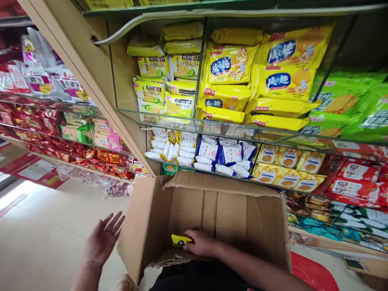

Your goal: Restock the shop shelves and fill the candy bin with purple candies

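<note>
My right hand [200,243] reaches down into an open cardboard box [230,214], its fingers closed on a small yellow snack packet [179,240]. Most of that packet's right end is hidden under my fingers. To the left, outside the box, my left hand [104,238] is raised over the floor, palm up with fingers spread and nothing in it. The box's left flap [136,226] hangs outward beside that hand. Apart from the packet, bare cardboard shows inside the box.
Glass shelves ahead hold yellow cracker packs [230,66], lemon biscuit packs [153,66], green packs [339,99] and white-and-blue packets [232,153]. Cookie packs [289,157] sit behind the box. A wooden divider [75,72] separates shelves of red-wrapped snacks [39,141]. A red stool-like object [312,273] stands at lower right.
</note>
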Tool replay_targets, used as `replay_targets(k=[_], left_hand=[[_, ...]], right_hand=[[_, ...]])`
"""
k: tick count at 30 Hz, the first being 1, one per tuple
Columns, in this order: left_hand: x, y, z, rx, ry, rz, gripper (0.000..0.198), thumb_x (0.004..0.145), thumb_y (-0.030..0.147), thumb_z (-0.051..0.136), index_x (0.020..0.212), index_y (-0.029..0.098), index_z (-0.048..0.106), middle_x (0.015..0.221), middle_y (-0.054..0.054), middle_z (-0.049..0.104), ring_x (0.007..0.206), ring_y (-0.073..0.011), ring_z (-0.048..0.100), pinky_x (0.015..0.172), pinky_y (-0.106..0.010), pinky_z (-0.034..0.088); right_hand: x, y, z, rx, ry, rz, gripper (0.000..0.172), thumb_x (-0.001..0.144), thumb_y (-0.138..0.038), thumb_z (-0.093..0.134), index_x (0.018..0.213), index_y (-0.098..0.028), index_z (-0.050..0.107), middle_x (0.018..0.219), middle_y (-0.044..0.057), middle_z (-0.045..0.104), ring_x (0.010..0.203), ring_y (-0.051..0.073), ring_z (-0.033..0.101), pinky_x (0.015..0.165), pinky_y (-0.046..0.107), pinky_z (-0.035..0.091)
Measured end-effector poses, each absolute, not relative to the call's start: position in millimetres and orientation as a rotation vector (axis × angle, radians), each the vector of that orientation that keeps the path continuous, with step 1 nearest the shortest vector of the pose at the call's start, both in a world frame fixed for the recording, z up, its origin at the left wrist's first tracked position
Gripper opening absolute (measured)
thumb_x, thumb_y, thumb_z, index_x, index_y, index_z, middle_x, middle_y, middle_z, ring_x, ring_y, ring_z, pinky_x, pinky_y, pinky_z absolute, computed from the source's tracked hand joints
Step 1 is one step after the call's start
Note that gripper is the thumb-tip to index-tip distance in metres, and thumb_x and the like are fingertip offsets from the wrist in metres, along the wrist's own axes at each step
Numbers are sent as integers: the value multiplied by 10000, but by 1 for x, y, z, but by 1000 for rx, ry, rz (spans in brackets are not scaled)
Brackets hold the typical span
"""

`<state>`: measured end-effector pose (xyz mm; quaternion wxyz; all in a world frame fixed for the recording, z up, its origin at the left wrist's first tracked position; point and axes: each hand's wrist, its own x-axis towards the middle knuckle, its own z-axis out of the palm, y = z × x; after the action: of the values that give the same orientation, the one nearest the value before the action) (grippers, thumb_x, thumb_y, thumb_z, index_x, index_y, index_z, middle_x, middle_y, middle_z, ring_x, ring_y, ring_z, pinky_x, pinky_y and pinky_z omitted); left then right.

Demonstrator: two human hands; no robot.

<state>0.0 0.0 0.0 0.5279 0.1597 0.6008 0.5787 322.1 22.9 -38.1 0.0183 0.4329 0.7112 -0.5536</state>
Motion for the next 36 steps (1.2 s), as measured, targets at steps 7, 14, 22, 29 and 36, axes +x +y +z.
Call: replay_targets(k=[7,14,22,29,36], left_hand=[[51,53,48,1270,1665,818,779,594,480,709,1283,238,437,1387,-92,408,1297,-305,323,1058,-443,272],[69,67,12,1355,1722,639,575,743,449,536,1228,152,452,1111,-131,629,1059,-301,573,920,-413,434],[30,66,8,1396,1528,605,485,723,555,551,1029,179,567,1100,-88,645,1002,-269,607,812,-310,521],[-5,66,-2,1371,1555,585,486,624,604,616,873,187,599,927,-71,695,898,-298,636,745,-320,544],[-38,74,-15,1435,1666,502,476,536,591,661,843,228,631,792,-39,704,900,-327,628,786,-345,525]], right_hand=[[290,36,-37,1513,2173,-1667,434,739,-301,529,1148,-167,578,1128,110,626,990,238,580,757,293,410],[266,31,-41,1623,2181,-1608,337,735,-276,517,1041,-180,621,1038,81,663,912,215,592,692,267,380],[249,23,-45,1859,2190,-1625,352,777,-305,466,1077,-171,592,1088,90,638,965,207,576,738,264,380],[237,4,-51,1941,2051,-1768,360,754,-331,503,1066,-176,596,1053,91,652,926,216,595,702,267,390],[233,-17,-65,2004,1814,-1972,374,703,-361,521,967,-117,626,954,138,658,796,244,593,604,288,376]])
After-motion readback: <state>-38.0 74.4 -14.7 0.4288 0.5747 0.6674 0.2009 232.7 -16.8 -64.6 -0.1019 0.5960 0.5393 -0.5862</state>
